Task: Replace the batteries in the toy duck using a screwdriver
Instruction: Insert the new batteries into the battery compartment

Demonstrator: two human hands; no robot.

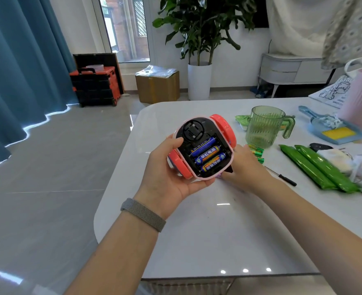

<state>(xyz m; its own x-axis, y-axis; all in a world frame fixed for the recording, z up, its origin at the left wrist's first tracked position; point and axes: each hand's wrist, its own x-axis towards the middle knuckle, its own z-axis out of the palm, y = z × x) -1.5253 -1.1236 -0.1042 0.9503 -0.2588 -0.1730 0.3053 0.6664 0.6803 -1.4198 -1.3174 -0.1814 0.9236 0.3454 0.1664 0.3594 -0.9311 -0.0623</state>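
Observation:
The pink toy duck [191,133] with red wheels is held upside down above the white table [197,231]. Its battery bay is uncovered and three blue batteries [207,155] lie in it. My left hand [167,175] grips the toy from below, thumb on the black underside. My right hand [244,169] holds the toy's right side, and a black piece, apparently the bay cover, pokes out under its fingers. Green batteries [257,151] lie on the table just beyond my right hand. A thin black screwdriver [282,176] lies to its right.
A green translucent jug [263,126] stands behind the toy. Green packets [316,169], a blue dustpan with brush [333,130], a pink bucket [361,101] and cloths crowd the table's right side. The table's rounded left edge drops to a grey floor.

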